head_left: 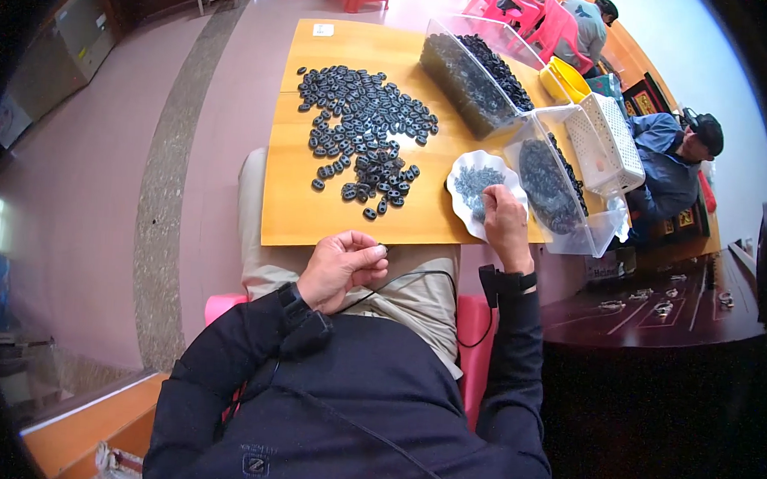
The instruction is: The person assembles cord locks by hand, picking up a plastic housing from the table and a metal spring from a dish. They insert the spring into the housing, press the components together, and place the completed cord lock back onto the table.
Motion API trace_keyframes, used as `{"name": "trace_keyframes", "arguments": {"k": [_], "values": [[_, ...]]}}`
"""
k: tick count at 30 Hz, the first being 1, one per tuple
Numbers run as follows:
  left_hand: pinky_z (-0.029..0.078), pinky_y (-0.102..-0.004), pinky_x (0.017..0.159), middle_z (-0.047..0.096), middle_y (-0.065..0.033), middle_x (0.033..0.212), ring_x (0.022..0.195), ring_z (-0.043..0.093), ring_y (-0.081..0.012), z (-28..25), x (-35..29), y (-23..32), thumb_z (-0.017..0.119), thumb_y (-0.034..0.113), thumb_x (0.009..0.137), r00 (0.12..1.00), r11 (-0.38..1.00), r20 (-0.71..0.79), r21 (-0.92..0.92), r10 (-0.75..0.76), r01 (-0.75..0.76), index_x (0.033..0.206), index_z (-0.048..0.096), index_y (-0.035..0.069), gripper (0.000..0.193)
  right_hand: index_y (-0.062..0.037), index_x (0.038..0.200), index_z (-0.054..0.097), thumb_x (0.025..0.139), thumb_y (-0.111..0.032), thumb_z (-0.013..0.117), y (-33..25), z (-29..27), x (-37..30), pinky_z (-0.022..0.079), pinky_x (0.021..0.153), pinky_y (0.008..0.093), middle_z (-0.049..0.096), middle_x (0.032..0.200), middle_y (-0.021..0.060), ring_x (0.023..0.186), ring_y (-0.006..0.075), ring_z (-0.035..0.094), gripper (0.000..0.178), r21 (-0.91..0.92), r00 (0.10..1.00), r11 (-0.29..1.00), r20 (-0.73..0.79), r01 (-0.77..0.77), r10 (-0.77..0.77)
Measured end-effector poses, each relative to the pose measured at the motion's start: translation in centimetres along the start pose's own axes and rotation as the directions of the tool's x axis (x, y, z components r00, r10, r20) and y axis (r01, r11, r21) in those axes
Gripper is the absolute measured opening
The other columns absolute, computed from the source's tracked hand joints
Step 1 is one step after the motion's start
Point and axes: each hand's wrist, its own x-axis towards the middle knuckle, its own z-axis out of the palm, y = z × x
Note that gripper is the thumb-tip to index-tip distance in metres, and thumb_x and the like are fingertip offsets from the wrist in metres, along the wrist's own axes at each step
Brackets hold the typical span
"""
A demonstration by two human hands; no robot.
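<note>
My left hand [345, 266] is closed in a pinch just off the near edge of the wooden table. A small dark piece [385, 247] shows at its fingertips, mostly hidden. My right hand [506, 224] reaches into a white wavy-rimmed dish [458, 207], fingertips pinched together among tiny grey-blue parts [476, 182]; whether they hold one is too small to tell. Left of the dish, many black oval plastic pieces with holes [355, 110] lie spread over the table, some heaped in a nearer pile [378, 172].
Clear bins of black pieces [471, 85] [550, 183] stand at the right, beside a white perforated basket [608, 142] and a yellow container [565, 80]. Wooden table [299, 210] edges lie close to my lap. Another person [665, 162] sits beyond the basket; a second person [585, 30] is farther back.
</note>
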Motion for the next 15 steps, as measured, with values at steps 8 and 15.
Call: {"name": "trace_keyframes", "arguments": {"k": [8,15], "values": [[0.057,-0.026,0.065,0.065,-0.0074,0.085,0.074,0.066,-0.0152,-0.34,0.24,-0.2,0.064,0.006,0.088,1.0,0.999,0.019,-0.037,0.015,-0.014,0.096,0.057,0.003,0.011,-0.002,0.094,0.062,0.09,-0.006,0.053,0.76,-0.39,-0.35,0.047,0.07,0.0441,0.062,0.089,0.0188,0.082,0.0376,0.061,0.011,0.015,0.996,0.996,-0.026,0.084,-0.084],[0.057,-0.0259,0.065,0.066,-0.0075,0.086,0.075,0.067,-0.016,-0.43,0.31,-0.35,0.063,0.007,0.089,0.998,0.998,0.025,-0.049,0.05,-0.049,0.099,0.057,0.004,0.012,0.0013,0.093,0.064,0.085,-0.006,0.063,0.23,-0.91,-0.72,0.051,0.066,0.0347,0.066,0.082,0.0174,0.074,0.0296,0.066,0.01,0.036,0.997,0.999,-0.068,-0.029,0.031]]}}
